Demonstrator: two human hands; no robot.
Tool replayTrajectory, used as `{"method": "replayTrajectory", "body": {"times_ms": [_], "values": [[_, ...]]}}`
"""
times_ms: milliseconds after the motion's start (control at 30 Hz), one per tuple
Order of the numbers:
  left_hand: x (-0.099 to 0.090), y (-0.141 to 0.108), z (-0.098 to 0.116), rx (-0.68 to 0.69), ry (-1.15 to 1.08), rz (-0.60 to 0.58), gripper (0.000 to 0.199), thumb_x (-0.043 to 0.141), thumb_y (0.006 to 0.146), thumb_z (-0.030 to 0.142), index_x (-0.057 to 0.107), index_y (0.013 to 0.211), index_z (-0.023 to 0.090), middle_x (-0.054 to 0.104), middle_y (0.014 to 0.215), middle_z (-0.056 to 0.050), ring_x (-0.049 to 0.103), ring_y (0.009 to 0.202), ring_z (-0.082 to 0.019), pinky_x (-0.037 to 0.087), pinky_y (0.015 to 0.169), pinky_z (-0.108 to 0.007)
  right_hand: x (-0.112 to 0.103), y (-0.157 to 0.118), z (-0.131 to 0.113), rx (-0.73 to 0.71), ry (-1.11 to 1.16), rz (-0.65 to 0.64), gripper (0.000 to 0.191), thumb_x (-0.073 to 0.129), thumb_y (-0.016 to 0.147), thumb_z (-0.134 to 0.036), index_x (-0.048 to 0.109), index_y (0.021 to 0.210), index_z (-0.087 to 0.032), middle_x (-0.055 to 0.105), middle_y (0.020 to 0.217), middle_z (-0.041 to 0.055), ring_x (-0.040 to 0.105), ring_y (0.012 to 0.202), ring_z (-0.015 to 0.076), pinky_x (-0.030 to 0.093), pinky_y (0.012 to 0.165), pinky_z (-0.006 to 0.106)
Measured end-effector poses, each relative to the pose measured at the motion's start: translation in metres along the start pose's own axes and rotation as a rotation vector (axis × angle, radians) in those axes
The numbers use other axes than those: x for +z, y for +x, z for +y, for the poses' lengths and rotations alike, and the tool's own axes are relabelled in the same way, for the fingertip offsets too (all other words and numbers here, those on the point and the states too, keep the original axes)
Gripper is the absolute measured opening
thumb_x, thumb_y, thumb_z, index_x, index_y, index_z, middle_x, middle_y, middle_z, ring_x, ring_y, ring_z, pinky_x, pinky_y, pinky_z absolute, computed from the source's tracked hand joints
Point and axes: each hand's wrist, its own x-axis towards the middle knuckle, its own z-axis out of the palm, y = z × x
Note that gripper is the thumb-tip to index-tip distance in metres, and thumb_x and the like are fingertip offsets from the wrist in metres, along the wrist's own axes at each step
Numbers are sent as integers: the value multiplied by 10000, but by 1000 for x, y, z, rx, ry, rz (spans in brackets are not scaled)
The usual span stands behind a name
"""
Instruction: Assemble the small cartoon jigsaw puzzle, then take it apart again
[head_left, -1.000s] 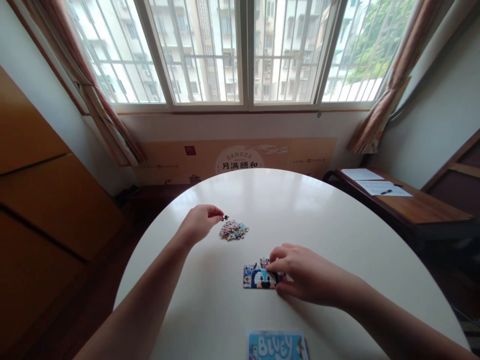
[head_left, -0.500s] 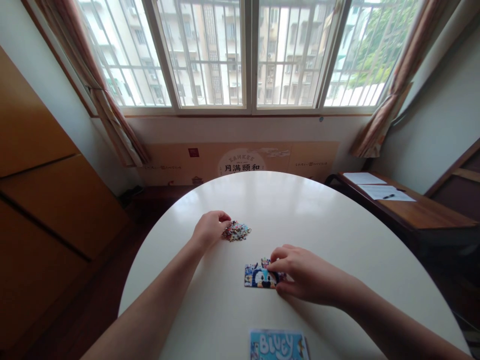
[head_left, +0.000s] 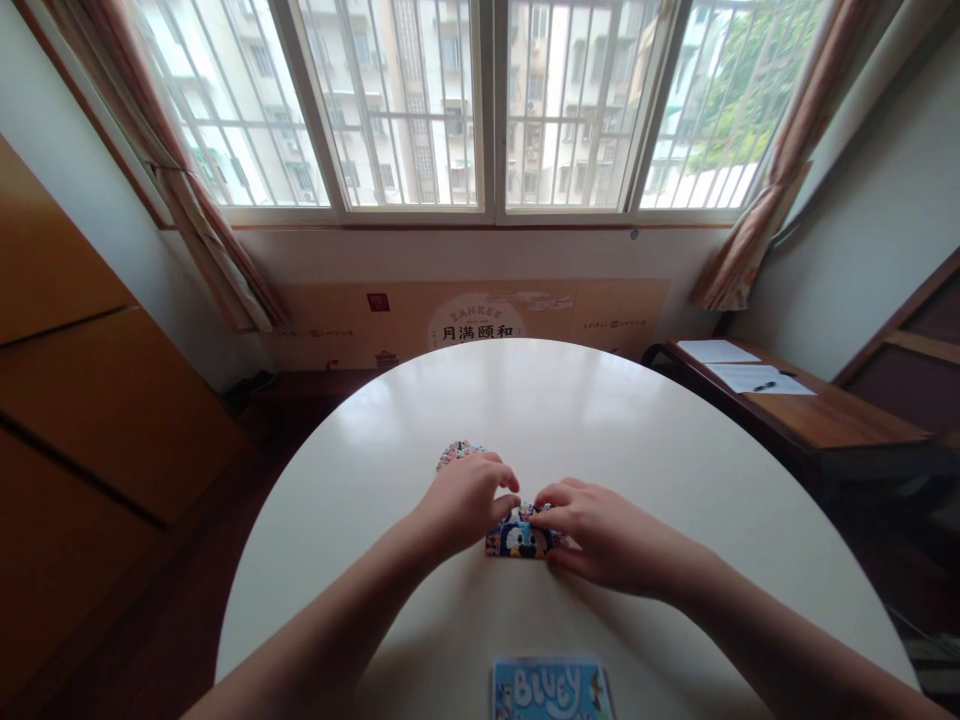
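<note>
A partly joined jigsaw puzzle [head_left: 519, 540] with a blue dog's face lies flat on the white round table [head_left: 420, 640]. My right hand [head_left: 607, 535] grips its right side, thumb near the lower edge and fingers over the upper part, covering that end. At the upper left edge of the puzzle is my left hand [head_left: 469, 500], thumb and fingers drawn together in a pinch around a small puzzle piece, mostly hidden by the fingertips. Behind that hand, a pile of loose puzzle pieces [head_left: 456, 452] is partly covered.
A blue "Bluey" picture card or box [head_left: 551, 690] lies at the table's near side. On the right stands a wooden side table [head_left: 855, 410] with paper sheets [head_left: 757, 378] and a pen [head_left: 765, 386]. A barred window and a printed cardboard panel [head_left: 555, 315] are beyond the table.
My left hand has moved from the pile of pieces rightward and nearer, to the puzzle's upper left edge. My right hand stays on the puzzle. The view has shifted slightly.
</note>
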Motion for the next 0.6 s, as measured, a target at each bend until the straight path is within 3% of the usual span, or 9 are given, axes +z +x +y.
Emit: {"method": "replayTrajectory", "body": {"times_ms": [167, 400, 533, 600], "values": [[14, 2, 1, 13, -12, -39, 158, 662, 840, 279, 764, 949, 227, 708, 990, -46, 652, 933, -232, 486, 843, -334, 1, 0, 1, -32, -5, 42, 164, 612, 894, -247, 700, 1032, -256, 636, 1072, 20, 558, 966, 164, 423, 857, 296], [15, 5, 2, -9, -49, -51, 140, 668, 790, 248, 769, 886, 231, 697, 934, -38, 648, 908, -222, 481, 823, -306, 1, 2, -4, -101, 70, 162, 206, 615, 879, -188, 695, 1057, -253, 653, 965, 19, 553, 883, 144, 431, 813, 284], [15, 5, 2, -29, -78, -56, 171, 652, 810, 283, 760, 936, 240, 685, 986, -41, 644, 931, -227, 483, 824, -309, -11, -1, -32, -232, 360, 259, 193, 571, 899, -144, 689, 1033, -215, 654, 988, 26, 590, 932, 112, 470, 836, 229], [15, 5, 2, -29, -79, -65, 168, 648, 816, 275, 758, 941, 248, 678, 1026, -43, 640, 952, -230, 481, 842, -313, -16, -13, -56, -288, 525, 196, 187, 552, 936, -184, 677, 1072, -210, 640, 995, 34, 607, 911, 91, 494, 829, 186]]}}
